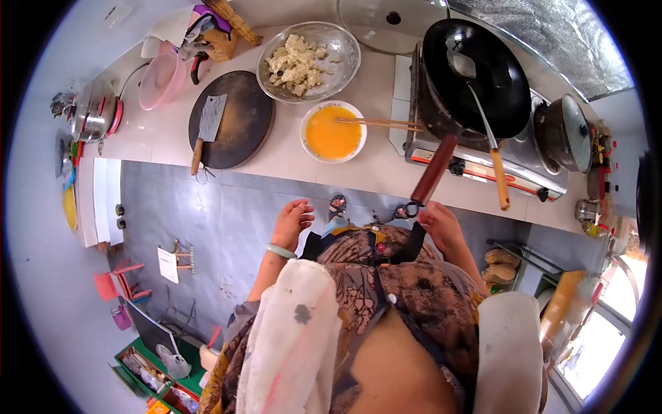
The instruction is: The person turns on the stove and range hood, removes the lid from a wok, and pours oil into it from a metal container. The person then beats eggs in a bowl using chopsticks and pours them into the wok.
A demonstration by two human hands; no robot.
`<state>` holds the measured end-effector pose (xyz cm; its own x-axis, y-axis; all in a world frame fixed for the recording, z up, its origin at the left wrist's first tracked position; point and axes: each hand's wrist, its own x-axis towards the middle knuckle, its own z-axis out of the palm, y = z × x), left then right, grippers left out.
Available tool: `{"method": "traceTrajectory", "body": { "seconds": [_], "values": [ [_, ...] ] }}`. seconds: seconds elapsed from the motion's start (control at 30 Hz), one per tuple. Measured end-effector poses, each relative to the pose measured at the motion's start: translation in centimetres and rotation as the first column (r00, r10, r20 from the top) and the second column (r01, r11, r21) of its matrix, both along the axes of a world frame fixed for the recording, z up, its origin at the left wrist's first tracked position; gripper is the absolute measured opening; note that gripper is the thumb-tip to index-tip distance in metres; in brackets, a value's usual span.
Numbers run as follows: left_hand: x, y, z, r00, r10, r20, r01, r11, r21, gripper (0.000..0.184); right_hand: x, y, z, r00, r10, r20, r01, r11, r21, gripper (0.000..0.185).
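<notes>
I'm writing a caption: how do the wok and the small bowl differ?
The wok is black; the small bowl has a pale rim and is clearly smaller. The wok has a dark-red handle; none shows on the small bowl. The wok holds a ladle; the small bowl holds yellow liquid and chopsticks. Both are round and open on top.

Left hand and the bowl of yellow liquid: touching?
Apart: the head view shows floor and countertop in the gap between the left hand and the bowl.

Blk wok (502, 77), brn hdl (436, 169), on stove (479, 163)
</notes>
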<state>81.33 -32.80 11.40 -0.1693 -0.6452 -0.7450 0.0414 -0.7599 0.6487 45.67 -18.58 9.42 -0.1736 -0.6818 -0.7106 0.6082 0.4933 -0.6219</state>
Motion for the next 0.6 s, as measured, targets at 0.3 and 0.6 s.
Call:
{"method": "traceTrajectory", "body": {
  "seconds": [0.3, 0.6],
  "values": [
    [9.3, -3.0, 1.0, 0.986, 0.023, 0.163, -0.029, 0.999, 0.03, 0.028, 8.0, -15.6, -6.3, 0.948, -0.299, 0.11, 0.318, 0.906, -0.278, 0.042],
    [10.0, -4.0, 0.2, 0.989, -0.029, 0.143, 0.019, 0.997, 0.073, 0.026, 6.7, -21.0, -7.8, 0.821, -0.555, 0.138, 0.571, 0.787, -0.234, 0.042]
  ]
}}
